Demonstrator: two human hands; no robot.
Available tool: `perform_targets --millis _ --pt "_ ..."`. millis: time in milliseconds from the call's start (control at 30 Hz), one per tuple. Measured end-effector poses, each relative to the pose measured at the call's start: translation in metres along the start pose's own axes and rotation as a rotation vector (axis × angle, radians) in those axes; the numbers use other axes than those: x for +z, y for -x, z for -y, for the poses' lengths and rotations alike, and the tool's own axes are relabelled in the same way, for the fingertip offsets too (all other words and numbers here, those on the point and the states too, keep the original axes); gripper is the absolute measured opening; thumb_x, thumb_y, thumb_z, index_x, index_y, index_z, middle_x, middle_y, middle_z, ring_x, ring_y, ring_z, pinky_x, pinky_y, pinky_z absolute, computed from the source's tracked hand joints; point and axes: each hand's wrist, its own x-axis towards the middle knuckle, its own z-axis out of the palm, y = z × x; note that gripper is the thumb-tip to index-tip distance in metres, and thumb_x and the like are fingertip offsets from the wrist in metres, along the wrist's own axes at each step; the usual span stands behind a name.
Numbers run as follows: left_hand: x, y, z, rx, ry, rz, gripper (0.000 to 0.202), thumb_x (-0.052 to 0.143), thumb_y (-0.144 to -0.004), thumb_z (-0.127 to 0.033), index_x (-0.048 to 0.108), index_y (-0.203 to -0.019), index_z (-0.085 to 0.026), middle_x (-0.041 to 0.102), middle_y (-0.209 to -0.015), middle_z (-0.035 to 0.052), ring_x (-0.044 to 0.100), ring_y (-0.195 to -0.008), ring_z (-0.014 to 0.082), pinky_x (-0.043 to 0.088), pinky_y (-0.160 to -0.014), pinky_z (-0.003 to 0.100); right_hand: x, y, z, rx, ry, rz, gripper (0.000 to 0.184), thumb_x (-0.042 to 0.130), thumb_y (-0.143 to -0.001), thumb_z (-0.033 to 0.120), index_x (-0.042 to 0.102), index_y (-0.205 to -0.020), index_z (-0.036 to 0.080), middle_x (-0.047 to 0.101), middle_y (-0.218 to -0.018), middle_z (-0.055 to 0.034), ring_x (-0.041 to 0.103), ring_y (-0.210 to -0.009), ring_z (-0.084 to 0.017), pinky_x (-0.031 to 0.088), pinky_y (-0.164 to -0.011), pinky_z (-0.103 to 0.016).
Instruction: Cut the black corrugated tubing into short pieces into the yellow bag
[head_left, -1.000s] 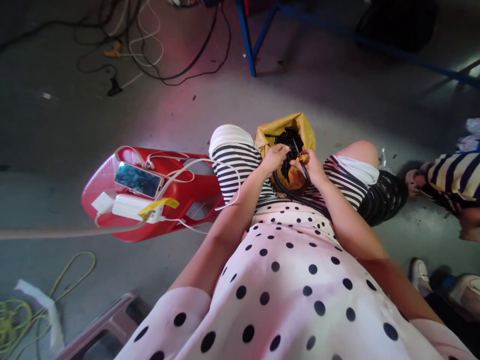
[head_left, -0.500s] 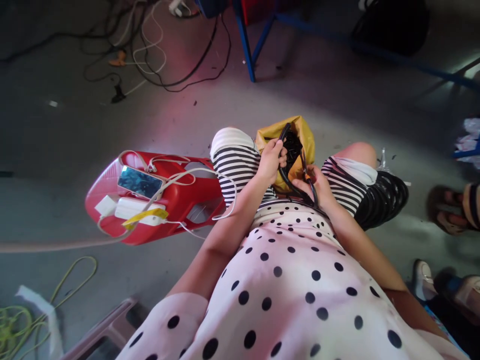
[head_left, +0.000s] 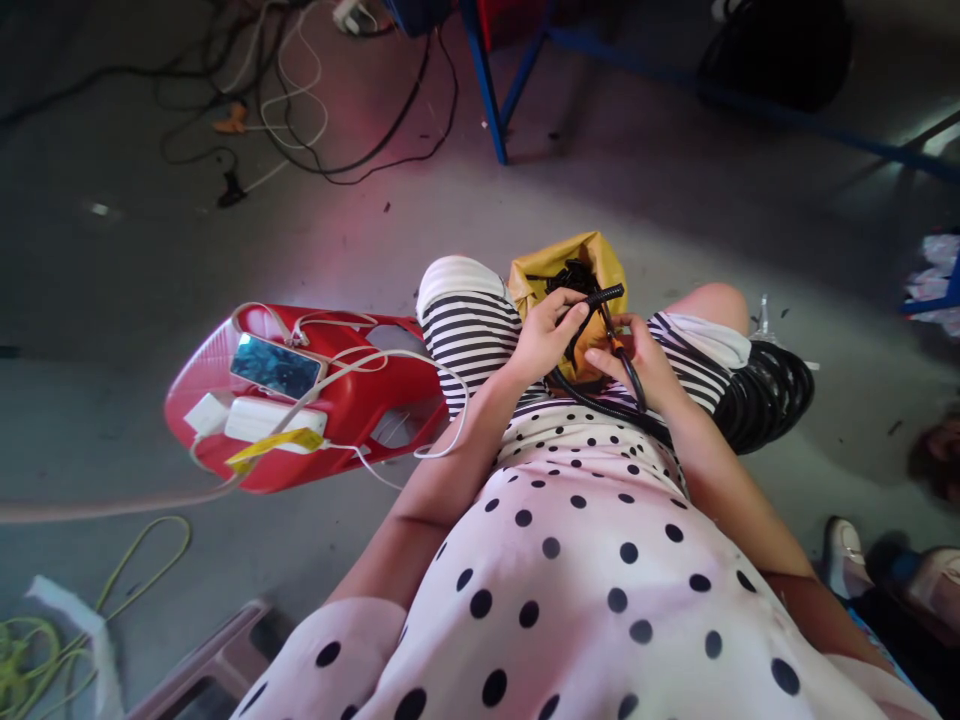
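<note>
I sit with a yellow bag (head_left: 604,268) between my knees; several black parts fill it. My left hand (head_left: 541,338) is closed round the end of a black ribbed tube (head_left: 604,295), whose tip points right above the bag. My right hand (head_left: 636,358) pinches a thin black cable with an orange piece (head_left: 616,345) beside that tube. The tube runs down over my lap to a black coil (head_left: 772,392) lying by my right thigh.
A red plastic stool (head_left: 360,400) at my left carries a phone (head_left: 274,367), a white power bank (head_left: 274,420) and white cables. Cables litter the floor at the back left near a blue frame leg (head_left: 486,90). Yellow-green cord (head_left: 45,640) lies bottom left. Another person's shoes (head_left: 892,575) stand at the right.
My left hand has pulled the tube's end up out of the bag and turned it to point right. My right hand has moved up close to it. A foot at the right has drawn away.
</note>
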Motion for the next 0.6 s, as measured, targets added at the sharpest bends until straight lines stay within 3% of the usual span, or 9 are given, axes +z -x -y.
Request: perform_targets --millis 167,367,600 --pt "-0.0003 0.0023 -0.0071 0.041 -0.015 0.007 0.036 0.083 -0.100 -0.056 0.072 -0.103 -0.021 0.073 -0.082 0.0006 0.075 -0.092 0.0175 0.056 -0.081 0.026 0.0028 -0.0008 0.0038 -0.001 0.019 -0.011 0.084 0.093 -0.072 0.083 0.053 -0.124 0.030 0.079 -0.097 -0.0040 0.077 -0.089 -0.032 0.061 -0.090 -0.051" --pt "-0.0007 0.0023 -0.0093 0.050 -0.062 0.012 0.034 0.086 -0.099 -0.052 0.073 -0.099 -0.020 0.073 -0.081 0.0019 0.074 -0.086 0.0189 0.056 -0.078 0.027 0.0033 -0.0029 0.0035 -0.004 0.046 -0.029 0.081 0.095 -0.074 0.078 0.054 -0.125 0.030 0.081 -0.095 -0.0034 0.079 -0.089 -0.032 0.063 -0.090 -0.051" --pt "-0.0013 0.0018 -0.0069 0.070 -0.106 0.040 0.029 0.078 -0.103 -0.046 0.075 -0.107 -0.018 0.081 -0.100 0.0057 0.075 -0.093 0.0174 0.059 -0.085 0.026 0.0013 -0.0027 0.0065 -0.031 0.112 -0.034 0.077 0.092 -0.078 0.075 0.054 -0.128 0.029 0.080 -0.094 -0.0028 0.078 -0.088 -0.031 0.061 -0.088 -0.048"
